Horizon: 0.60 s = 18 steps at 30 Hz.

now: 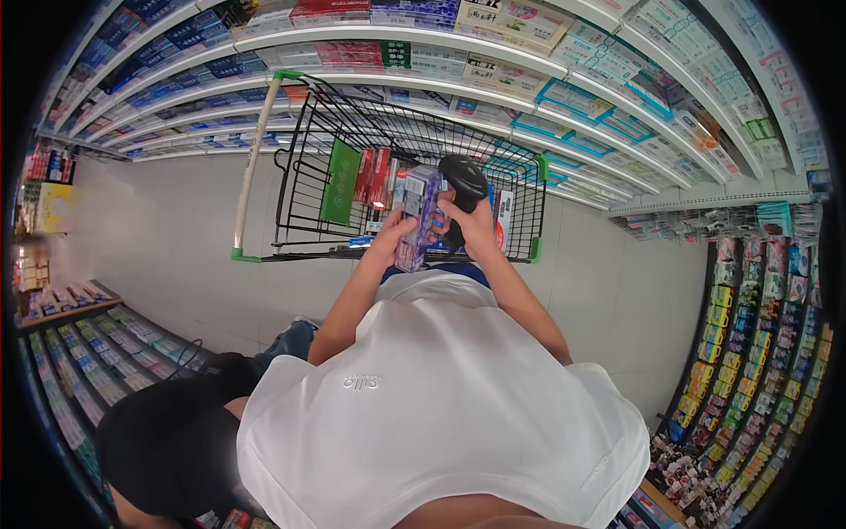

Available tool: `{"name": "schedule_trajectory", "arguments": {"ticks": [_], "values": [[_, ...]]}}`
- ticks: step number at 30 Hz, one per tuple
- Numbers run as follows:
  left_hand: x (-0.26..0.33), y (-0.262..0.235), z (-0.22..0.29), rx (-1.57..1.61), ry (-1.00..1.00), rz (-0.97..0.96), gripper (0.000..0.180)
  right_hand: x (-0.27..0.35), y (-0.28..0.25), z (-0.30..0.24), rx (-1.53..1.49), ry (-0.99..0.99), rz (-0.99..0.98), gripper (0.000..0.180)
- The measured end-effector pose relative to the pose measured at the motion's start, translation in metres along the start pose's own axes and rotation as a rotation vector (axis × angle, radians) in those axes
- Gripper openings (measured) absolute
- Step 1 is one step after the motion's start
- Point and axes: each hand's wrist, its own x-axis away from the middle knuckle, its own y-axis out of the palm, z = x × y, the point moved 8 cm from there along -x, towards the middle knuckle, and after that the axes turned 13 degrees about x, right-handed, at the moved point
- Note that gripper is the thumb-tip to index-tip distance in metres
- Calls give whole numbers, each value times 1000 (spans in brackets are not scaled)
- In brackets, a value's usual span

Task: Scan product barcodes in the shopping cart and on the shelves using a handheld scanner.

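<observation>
My left hand [388, 242] is closed around a long purple-and-white box [418, 212], held on end in front of my waist. In my right hand [476, 231] is a black handheld barcode scanner [464, 181], its head above my fingers. Fingers of the right hand come close to the box's side; whether they touch it I cannot tell. Both hands are over the near side of a black wire shopping cart [300, 189] with green corners. Inside the cart, red boxes [374, 176] stand beside a green panel [340, 182].
Beyond the cart, shelves [423, 81] of boxed goods curve across the aisle. Hanging packets fill a rack [718, 326] at right. Behind me on the left, a person in black [172, 432] is by a low display shelf [115, 344]. Grey tile floor [167, 212] lies left of the cart.
</observation>
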Motion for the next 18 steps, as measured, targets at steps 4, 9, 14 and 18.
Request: {"name": "schedule_trajectory", "arguments": {"ticks": [4,9,14,18], "values": [[-12,-37,12,24,-29,135,37,2,-3,7,44,-36,95,15],[-21,-56,28,-163,62,211,33,12,9,14,88,-15,19,13],[-24,-62,27,-271,146,210,32,11,34,14,184,-8,-40,12],[-28,-67,24,-308,191,198,32,9,47,19,163,19,-64,12]]}}
